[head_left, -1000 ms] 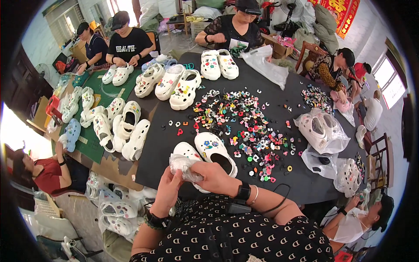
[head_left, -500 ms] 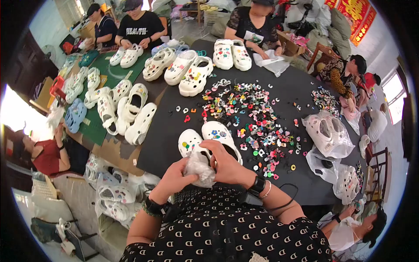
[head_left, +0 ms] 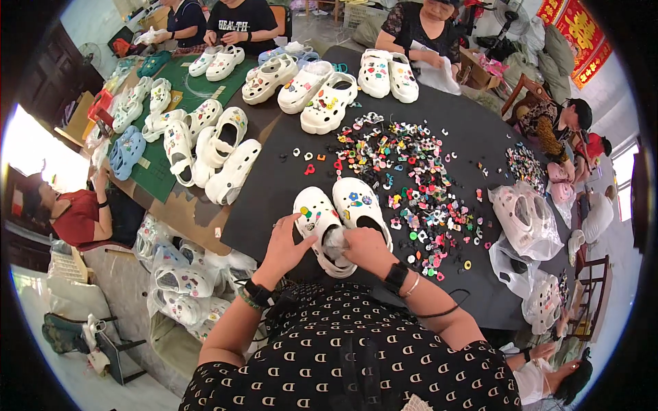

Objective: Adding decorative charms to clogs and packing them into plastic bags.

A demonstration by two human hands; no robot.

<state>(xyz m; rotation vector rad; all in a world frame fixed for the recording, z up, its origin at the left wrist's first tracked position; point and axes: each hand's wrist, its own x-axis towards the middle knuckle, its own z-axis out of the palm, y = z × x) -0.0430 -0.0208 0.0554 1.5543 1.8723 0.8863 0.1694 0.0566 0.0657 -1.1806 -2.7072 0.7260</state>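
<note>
A pair of white clogs with colourful charms lies in front of me on the black table: the left clog and the right clog. My left hand grips the left clog's side, thumb near its opening and fingers along the outside. A crumpled wad of clear plastic is in the closed fingers of my right hand, partly inside that same clog's opening. The right fingertips are partly hidden by the wad and the shoe. The right clog stands beside it, partly behind my right hand.
Loose shoe charms spread over the black table ahead and right. More white clogs stand at the far side and left. Bagged clogs lie at right. Co-workers sit around the table, one opposite me.
The plastic wad, held between both hands above the clogs before, is now down in the left clog's opening with my right hand. My left hand has left the wad for the clog's side.
</note>
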